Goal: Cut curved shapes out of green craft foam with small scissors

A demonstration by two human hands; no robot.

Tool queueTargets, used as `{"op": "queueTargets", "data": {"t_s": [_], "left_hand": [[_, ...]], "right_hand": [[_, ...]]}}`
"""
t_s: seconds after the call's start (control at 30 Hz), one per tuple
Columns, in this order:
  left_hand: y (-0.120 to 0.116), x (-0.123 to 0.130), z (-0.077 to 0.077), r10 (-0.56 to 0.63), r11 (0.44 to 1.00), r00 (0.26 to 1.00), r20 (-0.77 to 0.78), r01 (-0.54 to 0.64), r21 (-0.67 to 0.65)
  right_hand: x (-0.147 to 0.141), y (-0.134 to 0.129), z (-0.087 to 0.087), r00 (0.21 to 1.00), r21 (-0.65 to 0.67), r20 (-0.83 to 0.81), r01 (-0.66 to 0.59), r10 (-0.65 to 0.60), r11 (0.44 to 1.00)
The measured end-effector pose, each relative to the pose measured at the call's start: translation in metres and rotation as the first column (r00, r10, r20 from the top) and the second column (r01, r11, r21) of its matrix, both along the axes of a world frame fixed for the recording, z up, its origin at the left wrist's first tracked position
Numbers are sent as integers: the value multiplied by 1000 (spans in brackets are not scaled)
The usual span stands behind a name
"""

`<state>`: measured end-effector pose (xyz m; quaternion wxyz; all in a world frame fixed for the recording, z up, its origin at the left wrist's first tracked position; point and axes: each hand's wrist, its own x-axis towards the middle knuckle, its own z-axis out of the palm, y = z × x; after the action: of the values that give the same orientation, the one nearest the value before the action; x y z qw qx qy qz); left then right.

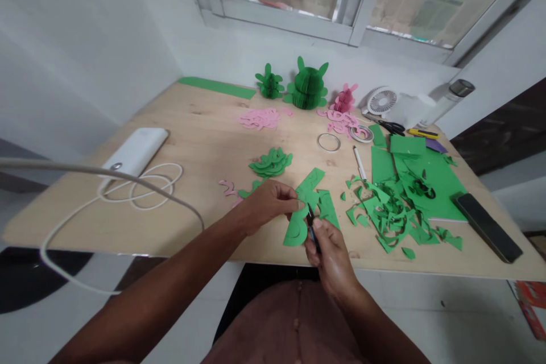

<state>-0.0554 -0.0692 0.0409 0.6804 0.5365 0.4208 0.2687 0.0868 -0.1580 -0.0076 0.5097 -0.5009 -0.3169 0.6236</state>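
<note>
My left hand (275, 200) pinches a piece of green paper (296, 231) with a scalloped outline and a curved line drawn on it. Closed around small dark-handled scissors (314, 234), my right hand (331, 253) is just right of that paper, the blades up against its edge. Beyond my hands lie a green strip (311, 180) and another green piece with a cut edge (328, 209). A stack of scalloped green cut-outs (271, 162) rests farther back, and pink curved scraps (228, 186) lie beside my left hand.
Green scraps (390, 210) spread at right beside a black phone (488, 227) and a white pen (359, 162). Paper honeycomb figures (309, 86) stand along the wall near a small fan (383, 101). A white power bank (135, 151) trails a cable (63, 227) at left.
</note>
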Motion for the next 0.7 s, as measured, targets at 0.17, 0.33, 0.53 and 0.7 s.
{"op": "queueTargets", "data": {"t_s": [0.17, 0.33, 0.53, 0.7], "left_hand": [[1, 1, -2, 6, 1000, 1000, -14, -6, 15], [1, 2, -2, 9, 1000, 999, -35, -9, 5], [1, 3, -1, 16, 1000, 999, -36, -16, 8], [2, 3, -1, 12, 1000, 1000, -22, -12, 8]], "right_hand": [[-1, 1, 2, 1000, -9, 7, 18, -18, 1000], [0, 2, 2, 1000, -31, 8, 25, -25, 999], [0, 2, 0, 1000, -37, 12, 18, -17, 999], [0, 3, 2, 1000, -42, 14, 15, -14, 999]]}}
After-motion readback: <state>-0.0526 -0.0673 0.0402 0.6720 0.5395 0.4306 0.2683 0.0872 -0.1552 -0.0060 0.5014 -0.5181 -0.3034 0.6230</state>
